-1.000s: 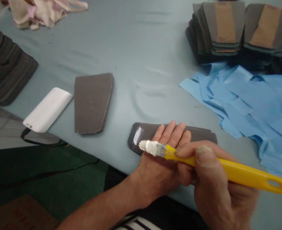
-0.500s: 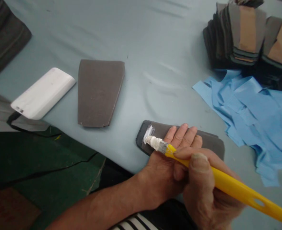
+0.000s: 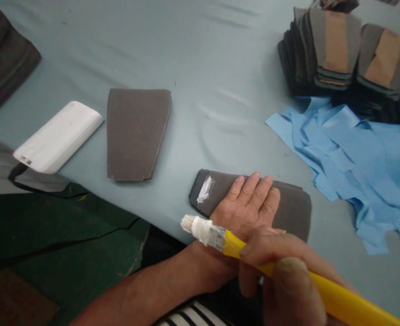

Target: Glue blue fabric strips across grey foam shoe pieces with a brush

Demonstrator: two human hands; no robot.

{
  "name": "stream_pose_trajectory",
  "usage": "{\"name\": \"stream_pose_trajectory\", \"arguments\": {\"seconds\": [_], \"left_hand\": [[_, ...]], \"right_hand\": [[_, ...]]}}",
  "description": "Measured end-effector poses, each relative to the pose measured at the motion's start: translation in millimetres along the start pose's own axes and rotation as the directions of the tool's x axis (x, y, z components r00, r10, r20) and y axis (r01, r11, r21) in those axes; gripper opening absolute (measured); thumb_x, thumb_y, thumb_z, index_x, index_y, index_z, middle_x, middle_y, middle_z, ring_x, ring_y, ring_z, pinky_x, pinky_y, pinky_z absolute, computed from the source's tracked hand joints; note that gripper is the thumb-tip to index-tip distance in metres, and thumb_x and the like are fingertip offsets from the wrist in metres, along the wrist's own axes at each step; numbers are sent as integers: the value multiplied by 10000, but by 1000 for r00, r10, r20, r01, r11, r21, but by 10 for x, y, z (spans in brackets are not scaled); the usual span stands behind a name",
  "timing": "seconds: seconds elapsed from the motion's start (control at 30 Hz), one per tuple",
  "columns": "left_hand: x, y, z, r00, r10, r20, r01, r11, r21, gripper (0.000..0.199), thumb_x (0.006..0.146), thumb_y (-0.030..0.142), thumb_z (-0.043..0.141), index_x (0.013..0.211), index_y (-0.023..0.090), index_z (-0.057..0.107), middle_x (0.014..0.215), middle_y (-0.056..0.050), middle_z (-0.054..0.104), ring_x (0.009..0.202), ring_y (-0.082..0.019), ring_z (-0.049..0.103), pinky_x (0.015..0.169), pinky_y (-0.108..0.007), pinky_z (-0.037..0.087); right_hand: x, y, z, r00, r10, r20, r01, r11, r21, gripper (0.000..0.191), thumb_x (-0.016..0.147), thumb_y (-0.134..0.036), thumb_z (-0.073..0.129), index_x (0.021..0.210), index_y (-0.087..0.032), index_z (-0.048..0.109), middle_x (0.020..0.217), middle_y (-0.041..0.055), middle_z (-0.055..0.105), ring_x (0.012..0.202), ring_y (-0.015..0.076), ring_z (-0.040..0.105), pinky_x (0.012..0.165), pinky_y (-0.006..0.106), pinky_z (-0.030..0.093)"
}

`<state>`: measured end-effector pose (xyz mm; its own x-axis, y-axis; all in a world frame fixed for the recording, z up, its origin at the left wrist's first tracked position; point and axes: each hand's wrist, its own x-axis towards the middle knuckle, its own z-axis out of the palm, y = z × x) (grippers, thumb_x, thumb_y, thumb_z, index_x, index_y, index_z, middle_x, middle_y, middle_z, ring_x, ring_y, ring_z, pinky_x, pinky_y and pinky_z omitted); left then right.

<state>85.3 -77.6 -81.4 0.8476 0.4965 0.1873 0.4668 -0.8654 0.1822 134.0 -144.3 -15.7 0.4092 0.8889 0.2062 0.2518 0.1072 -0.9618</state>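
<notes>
My left hand lies flat on a dark grey folded piece, its fingers side by side and stretched out. A white smear marks the left end of that piece, beside a darker edge strip. My right hand is wrapped round a yellow brush. The brush's white-coated bristles are raised over my left wrist, apart from the dark piece. Part of my right hand is cut off by the bottom edge.
A tapered grey piece lies left of centre, with a white device and its black cable beside it. Blue strips lie on the right below banded dark stacks. More dark fabric sits at the upper left.
My right hand has drawn the brush down and towards me, off the dark piece. The white smear now shows uncovered. My left hand still rests on the piece; the whole view has shifted slightly.
</notes>
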Motion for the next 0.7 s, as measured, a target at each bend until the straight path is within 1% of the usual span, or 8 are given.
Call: {"name": "stream_pose_trajectory", "arguments": {"seconds": [0.07,0.17,0.2,0.3,0.37,0.4,0.53,0.7], "left_hand": [[21,-2,2,999,3,-50,-4,1000,-14,567,1121,447,358,1559,113,491,1682,-108,473,1585,-279,405,1321,-433,327],[11,-15,-44,993,11,-119,-20,996,-82,595,1083,469,461,1526,77,523,1650,-149,508,1557,-329,446,1302,-493,359],[11,-23,-62,994,17,-110,-28,994,-106,590,1070,461,494,1508,69,542,1645,-159,511,1553,-339,451,1292,-503,375],[36,-52,-84,992,11,-123,-25,993,-113,558,1085,415,453,1507,62,552,1642,-170,509,1537,-348,474,1263,-521,413],[60,-63,-80,987,29,-156,-44,995,-92,550,1090,392,420,1502,56,563,1622,-176,531,1514,-360,502,1240,-532,431],[69,-65,-77,986,38,-165,-52,995,-80,550,1091,387,412,1499,53,568,1615,-179,539,1507,-365,509,1232,-536,433],[70,-75,-78,984,75,-159,-80,997,-21,561,1089,391,431,1510,40,550,1618,-197,529,1509,-383,501,1232,-552,401],[64,-102,-77,982,129,-135,-123,991,55,586,1087,399,441,1527,19,510,1622,-226,514,1500,-406,500,1225,-559,377]], "right_hand": [[-54,12,-115,987,60,-151,-49,996,76,298,1094,-351,552,878,-284,747,512,-45,568,407,151,537,507,312,476],[-56,41,-375,921,119,-371,-87,991,102,282,1089,-346,557,896,-287,754,531,-36,555,382,151,501,431,297,407],[-37,55,-485,897,114,-428,-88,993,80,285,1085,-347,558,886,-277,749,555,-32,568,379,143,501,407,280,377],[29,107,-842,775,37,-631,-75,997,-34,293,1055,-346,579,819,-233,709,595,-25,582,390,119,488,400,242,329],[44,145,-1050,696,-23,-718,-68,993,-97,303,1035,-362,589,787,-216,685,536,-41,524,390,113,462,419,230,333],[36,165,-1131,671,-31,-741,-77,991,-111,305,1028,-370,593,783,-211,677,511,-50,497,387,110,452,421,222,330],[-68,249,-1284,646,35,-763,-133,989,-67,335,992,-412,637,734,-199,643,483,-59,475,367,86,413,390,193,298],[-164,338,-1283,693,133,-708,-194,981,-5,386,1003,-455,641,721,-192,645,435,-72,414,353,77,377,383,180,285]]}}
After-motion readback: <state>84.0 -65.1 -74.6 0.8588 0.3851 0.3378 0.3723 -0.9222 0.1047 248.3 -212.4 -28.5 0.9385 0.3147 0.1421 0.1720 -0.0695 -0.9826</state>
